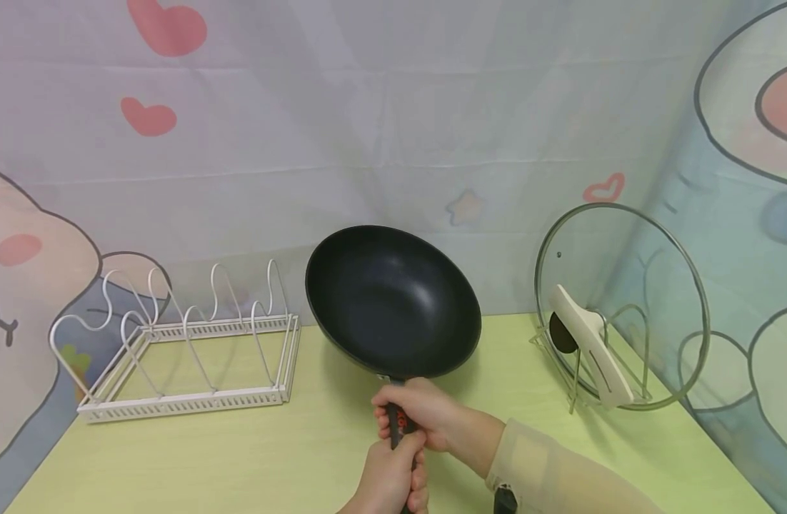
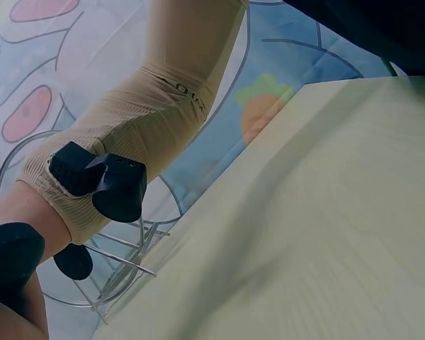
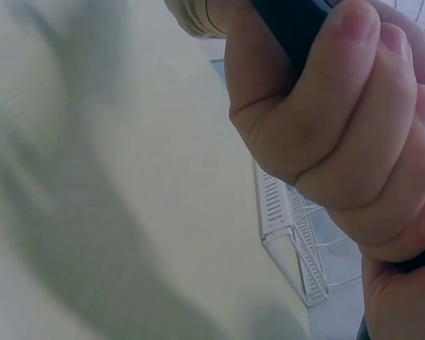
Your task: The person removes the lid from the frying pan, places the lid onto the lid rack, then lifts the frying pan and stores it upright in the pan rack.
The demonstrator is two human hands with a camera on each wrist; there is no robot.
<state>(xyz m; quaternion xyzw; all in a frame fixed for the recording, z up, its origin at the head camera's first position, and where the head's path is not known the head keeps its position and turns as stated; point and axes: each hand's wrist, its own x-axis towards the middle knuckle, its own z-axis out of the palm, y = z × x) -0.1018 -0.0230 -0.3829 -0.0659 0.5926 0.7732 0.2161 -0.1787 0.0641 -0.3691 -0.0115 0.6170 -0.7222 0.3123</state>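
Before me a person grips the slim black handle (image 1: pixel 393 414) of a deep, round black wok (image 1: pixel 393 303), right hand (image 1: pixel 428 408) nearer the bowl than left hand (image 1: pixel 392 467), tilting it above a pale yellow-green tabletop (image 1: pixel 239 457), between a white wire-looped rack (image 1: pixel 184 405) and an upright, metal-rimmed clear lid (image 1: pixel 631 260).

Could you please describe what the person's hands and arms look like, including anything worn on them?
The right sleeve is long and beige, with a ribbed cuff and small dark lettering; a blocky black device sits at the cuff. A beige cuff also appears on the left arm. No gloves show on the left hand or right hand.
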